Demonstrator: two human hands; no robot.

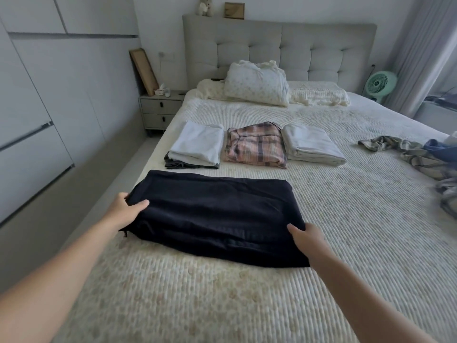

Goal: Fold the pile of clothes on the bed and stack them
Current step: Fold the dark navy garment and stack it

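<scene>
Black, soft and matte, the garment (215, 216) lies folded into a broad, roughly rectangular slab on the bed (321, 243), nearest the camera. The left hand (123, 210) grips its left end: the thumb lies on top of the cloth and the fingers curl under the edge, pinching the layers. The right hand (308, 237) holds the near right corner the same way, thumb on top and fingers tucked out of sight beneath; how tightly they close cannot be told. Both bare forearms reach in from the bottom corners.

Beyond the garment, toward the headboard (279, 45), three folded things sit in a row just beside one another. The white stack (197, 144), on the garment's far left, is smooth cloth laid over a dark grey layer. The plaid piece (256, 144) in the middle is pink and grey, slightly rumpled. The white fold (311, 144) on the right is thick and rounded at its edge.

Well to the garment's right, near the bed's edge, loose clothes (425, 154) lie crumpled, checked and blue fabric tangled together. The bed cover is cream with a fine ribbed quilting. Pillows (257, 87) with a faint dotted print are heaped against the tufted grey headboard. A green fan (378, 82) stands right of the headboard, and a grey nightstand (160, 110) with two drawers stands to its left.
</scene>
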